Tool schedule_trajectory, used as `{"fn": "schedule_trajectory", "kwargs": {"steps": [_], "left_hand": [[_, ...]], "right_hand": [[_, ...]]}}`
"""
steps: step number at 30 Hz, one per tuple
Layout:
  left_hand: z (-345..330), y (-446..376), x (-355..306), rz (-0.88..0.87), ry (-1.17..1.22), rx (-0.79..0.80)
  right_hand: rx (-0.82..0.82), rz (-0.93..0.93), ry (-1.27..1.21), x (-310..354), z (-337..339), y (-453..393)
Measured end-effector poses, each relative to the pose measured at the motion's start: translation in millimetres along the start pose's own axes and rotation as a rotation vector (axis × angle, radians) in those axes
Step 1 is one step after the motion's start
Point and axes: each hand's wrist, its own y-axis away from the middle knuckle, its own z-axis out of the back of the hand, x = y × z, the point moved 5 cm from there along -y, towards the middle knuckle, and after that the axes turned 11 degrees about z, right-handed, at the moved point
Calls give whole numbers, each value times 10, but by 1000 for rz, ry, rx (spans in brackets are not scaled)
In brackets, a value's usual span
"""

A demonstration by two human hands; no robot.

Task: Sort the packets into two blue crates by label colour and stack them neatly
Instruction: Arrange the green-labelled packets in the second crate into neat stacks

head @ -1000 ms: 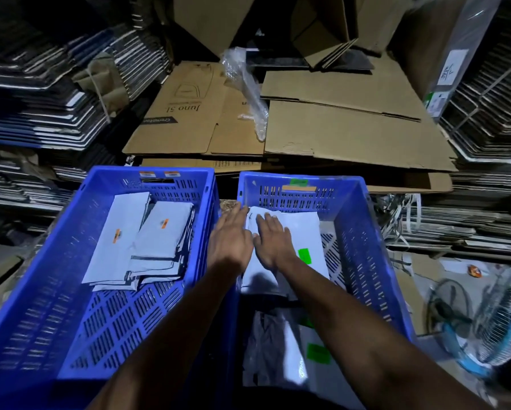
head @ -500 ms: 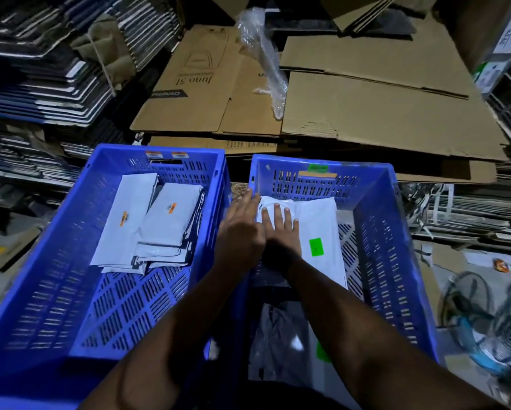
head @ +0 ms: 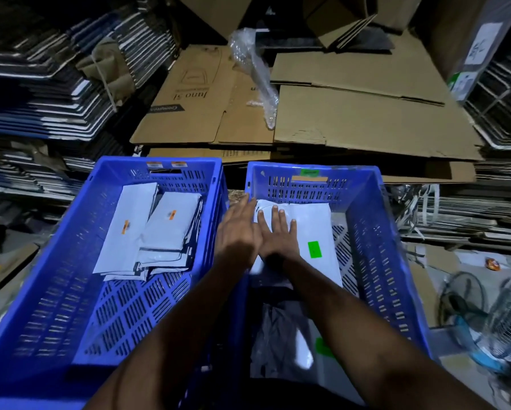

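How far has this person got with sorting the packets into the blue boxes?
Partly done, it seems. The left crate already holds two piles of orange-label packets. Right now the left hand and right hand press flat on a green-label packet in the right crate, squaring it. Nearer the person, more packets lie loosely, one showing green, so tidying appears to remain.

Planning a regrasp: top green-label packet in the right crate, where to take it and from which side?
Take the packet by its right long edge, coming from the crate's open right floor. It lies flat, both hands cover its left part, and the left wall crowds that side.
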Motion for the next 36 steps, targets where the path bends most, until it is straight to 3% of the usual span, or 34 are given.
{"fn": "schedule_trajectory", "kwargs": {"steps": [7, 17, 21, 27, 29, 34, 36], "left_hand": [[-40, -51, 60, 13, -16, 15], [-37, -42, 49, 36, -66, 3], [-53, -59, 55, 29, -99, 26], [-89, -58, -10, -55, -261, 10], [-97, -57, -8, -44, -259, 27], [-99, -48, -21, -65, -291, 35], [-92, -38, -21, -60, -291, 37]], "right_hand": [[-135, -37, -84, 192, -119, 458], [-42, -31, 14, 143, -364, 416], [-46, -13, -79, 122, -175, 471], [-209, 44, -364, -150, 604, 1118], [-102, 9, -270, -343, 659, 1390], [462, 117, -186, -368, 385, 2025], [515, 167, -159, -362, 331, 2095]]}}
